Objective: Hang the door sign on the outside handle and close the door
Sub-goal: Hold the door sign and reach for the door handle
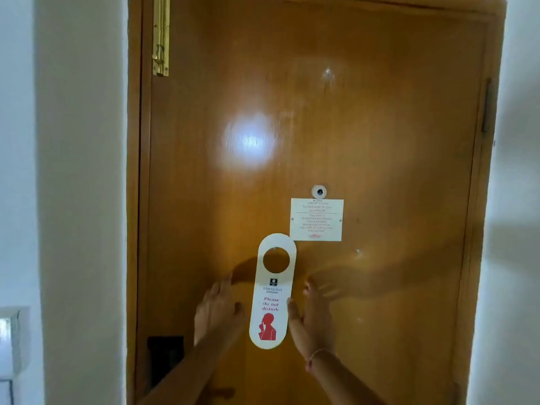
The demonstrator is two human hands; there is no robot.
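Note:
A white "Please do not disturb" door sign (pixel 273 290) with a round hole at its top stands upright in the air in front of the wooden door (pixel 380 141). My right hand (pixel 311 320) is at the sign's right edge, thumb touching it, fingers stretched up. My left hand (pixel 217 312) is just left of the sign with fingers apart, and a small gap shows between its thumb and the sign. The door sits shut in its frame. A black lock box (pixel 165 358) is at the door's lower left; no handle shows clearly.
A brass bolt (pixel 160 36) is fixed at the door's top left. A peephole (pixel 319 192) and a white printed notice (pixel 316 220) sit mid-door, just above the sign. White walls (pixel 79 171) flank the door. A pale box (pixel 11 340) hangs on the left wall.

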